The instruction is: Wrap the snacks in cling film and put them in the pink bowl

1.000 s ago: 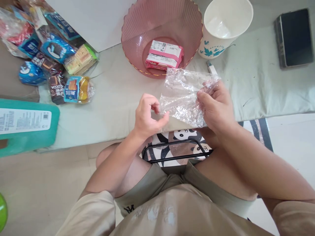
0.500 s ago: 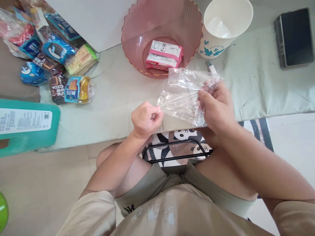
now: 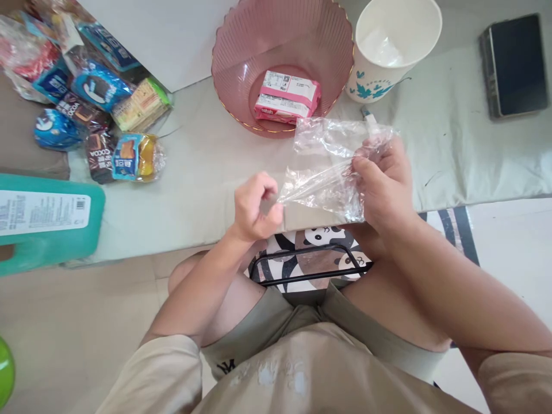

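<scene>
A clear, crinkled plastic bag (image 3: 323,172) stretches across the front of the table, gripped at its right side by my right hand (image 3: 386,181). My left hand (image 3: 259,207) is beside the bag's lower left corner, thumb and forefinger apart with nothing between them. Just beyond the bag is a pink ribbed bowl (image 3: 241,52) with a gold rim. Inside it lies a pink-and-white wrapped snack pack (image 3: 288,96). A white paper cup (image 3: 375,72) with teal leaves stands to the bowl's right, a clear crumpled wrapper (image 3: 383,50) inside it.
Several packaged snacks (image 3: 103,86) are heaped at the far left. A teal jug (image 3: 52,221) lies nearer, by the table's left edge. A dark-screened device (image 3: 515,66) rests at the far right. A white plug (image 3: 370,118) lies below the cup.
My left hand has let go of the bag's corner, its fingers parting and shifting slightly. The bag has slackened a little, and my right hand still holds it.
</scene>
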A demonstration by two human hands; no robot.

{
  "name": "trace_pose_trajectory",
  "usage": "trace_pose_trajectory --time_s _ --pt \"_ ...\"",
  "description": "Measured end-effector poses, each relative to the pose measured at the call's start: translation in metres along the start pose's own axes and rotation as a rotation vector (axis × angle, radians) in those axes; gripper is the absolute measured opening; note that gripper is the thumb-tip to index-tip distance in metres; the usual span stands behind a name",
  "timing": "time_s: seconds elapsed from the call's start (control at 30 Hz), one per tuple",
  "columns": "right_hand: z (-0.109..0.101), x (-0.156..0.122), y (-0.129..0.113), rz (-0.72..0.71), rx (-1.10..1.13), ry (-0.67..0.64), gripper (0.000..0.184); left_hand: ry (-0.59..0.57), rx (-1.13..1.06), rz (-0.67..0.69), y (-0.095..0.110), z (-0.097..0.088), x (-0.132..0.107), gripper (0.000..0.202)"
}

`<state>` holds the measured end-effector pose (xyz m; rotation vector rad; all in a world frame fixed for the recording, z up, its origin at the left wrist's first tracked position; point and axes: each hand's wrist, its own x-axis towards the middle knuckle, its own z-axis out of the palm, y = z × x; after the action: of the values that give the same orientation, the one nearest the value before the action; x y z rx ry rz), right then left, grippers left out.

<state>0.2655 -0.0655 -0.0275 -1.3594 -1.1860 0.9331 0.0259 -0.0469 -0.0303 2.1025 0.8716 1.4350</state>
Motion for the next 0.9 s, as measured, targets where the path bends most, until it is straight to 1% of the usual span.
trace_pose_trajectory --time_s 0.07,0.1,0.13,0.17,0.23,0.3,0.37,0.47,0.57,0.6,0.67,0.73,0.77,0.83,0.87,0.9 --pt "0.002 -0.002 -0.004 0.016 0.028 -0.025 0.016 0.060 -0.057 -0.162 -0.011 -0.003 -0.001 0.036" --pt "0.004 -0.004 -0.008 0.034 0.042 -0.042 0.015 0.063 -0.086 -0.242 -0.016 -0.005 -0.001 0.047" --pt "0.006 -0.006 -0.013 0.057 0.051 -0.064 0.015 0.037 -0.123 -0.309 -0.021 -0.006 -0.002 0.057" --pt "0.007 -0.009 -0.018 0.080 0.056 -0.090 0.016 -0.016 -0.168 -0.360 -0.024 -0.007 -0.002 0.066" --pt "0.008 -0.015 -0.029 0.118 0.061 -0.149 0.018 -0.151 -0.277 -0.424 -0.026 -0.008 -0.003 0.084" --pt "0.008 -0.021 -0.038 0.136 0.085 -0.204 0.019 -0.230 -0.395 -0.479 -0.022 -0.008 -0.003 0.091" --pt "0.007 -0.024 -0.044 0.145 0.118 -0.255 0.019 -0.246 -0.501 -0.560 -0.015 -0.007 -0.001 0.089" --pt "0.006 -0.024 -0.044 0.167 0.140 -0.290 0.016 -0.206 -0.605 -0.721 -0.003 -0.006 0.007 0.072" --pt "0.007 -0.020 -0.040 0.185 0.149 -0.227 0.020 -0.133 -0.625 -0.863 0.003 -0.006 0.014 0.048" --pt "0.008 -0.019 -0.038 0.190 0.157 -0.192 0.024 -0.105 -0.614 -0.883 0.004 -0.006 0.016 0.041" --pt "0.009 -0.015 -0.036 0.220 0.191 -0.155 0.035 -0.053 -0.582 -0.872 0.005 -0.005 0.018 0.031" --pt "0.010 -0.013 -0.037 0.284 0.228 -0.198 0.043 -0.010 -0.552 -0.827 0.005 -0.004 0.018 0.027" --pt "0.011 -0.013 -0.038 0.329 0.230 -0.242 0.041 0.014 -0.548 -0.808 0.005 -0.003 0.018 0.027" --pt "0.012 -0.015 -0.043 0.406 0.189 -0.308 0.028 0.046 -0.580 -0.803 0.006 -0.004 0.018 0.033" --pt "0.013 -0.016 -0.046 0.426 0.158 -0.314 0.022 0.039 -0.615 -0.818 0.007 -0.005 0.018 0.037" --pt "0.013 -0.017 -0.049 0.433 0.132 -0.304 0.019 0.013 -0.659 -0.845 0.009 -0.006 0.019 0.042"
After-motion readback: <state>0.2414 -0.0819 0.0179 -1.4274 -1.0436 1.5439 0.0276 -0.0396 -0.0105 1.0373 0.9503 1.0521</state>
